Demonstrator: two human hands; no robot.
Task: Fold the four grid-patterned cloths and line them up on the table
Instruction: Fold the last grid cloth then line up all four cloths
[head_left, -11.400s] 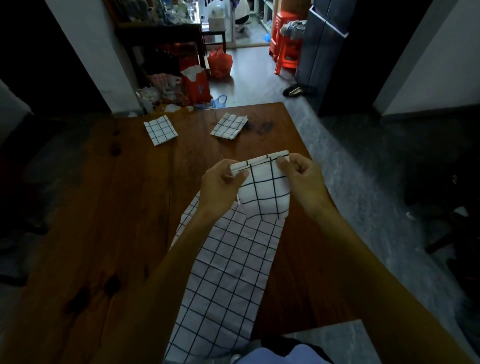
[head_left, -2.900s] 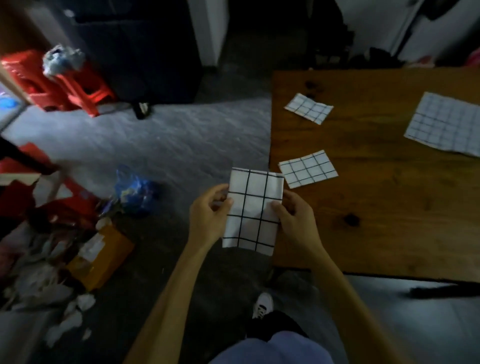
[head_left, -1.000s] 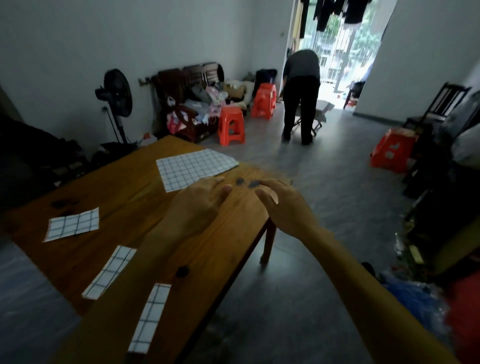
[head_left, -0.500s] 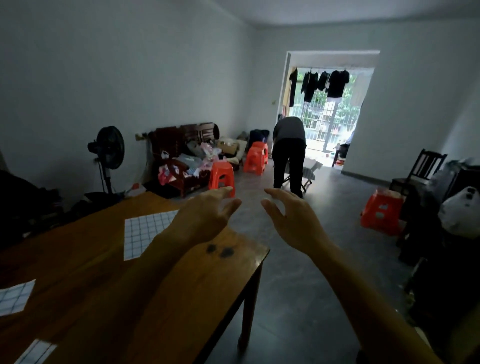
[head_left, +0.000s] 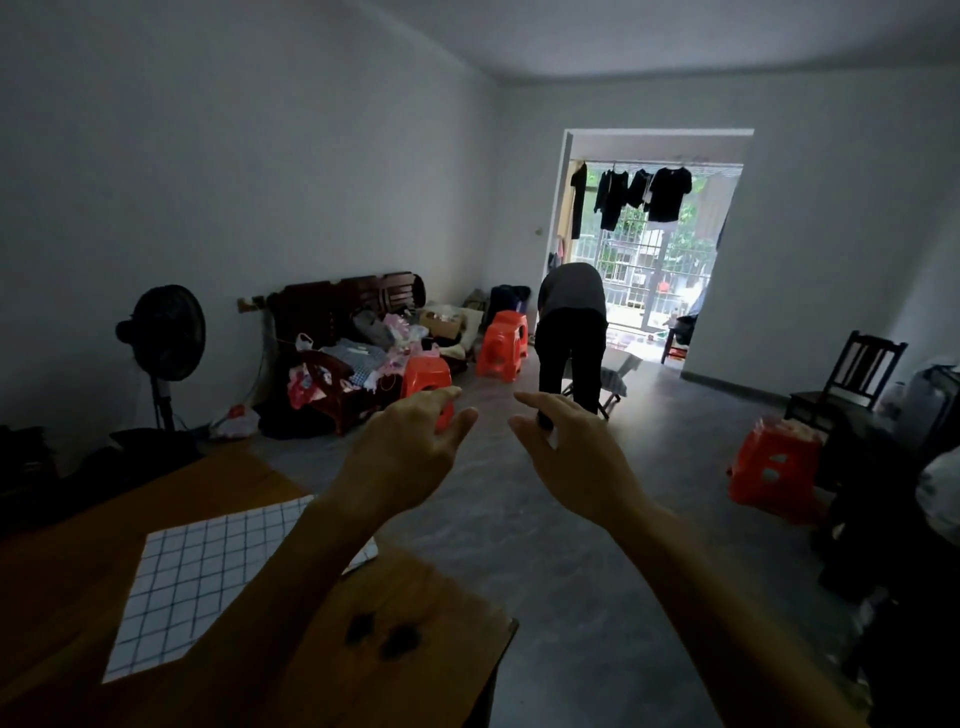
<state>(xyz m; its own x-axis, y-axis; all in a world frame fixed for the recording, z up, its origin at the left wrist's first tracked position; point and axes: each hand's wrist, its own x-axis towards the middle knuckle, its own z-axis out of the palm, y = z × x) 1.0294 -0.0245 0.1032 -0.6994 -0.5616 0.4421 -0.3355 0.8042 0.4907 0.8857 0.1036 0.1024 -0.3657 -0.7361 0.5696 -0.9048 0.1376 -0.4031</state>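
Left hand (head_left: 410, 457) and right hand (head_left: 576, 457) raised side by side in air, fingers loosely spread, holding nothing. Unfolded grid cloth (head_left: 197, 577) lies flat on wooden table (head_left: 431, 670), near left.

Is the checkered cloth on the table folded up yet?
No, it is spread out. The white cloth with thin dark grid lines lies flat as one wide sheet on the brown wooden table, partly hidden by the left forearm.
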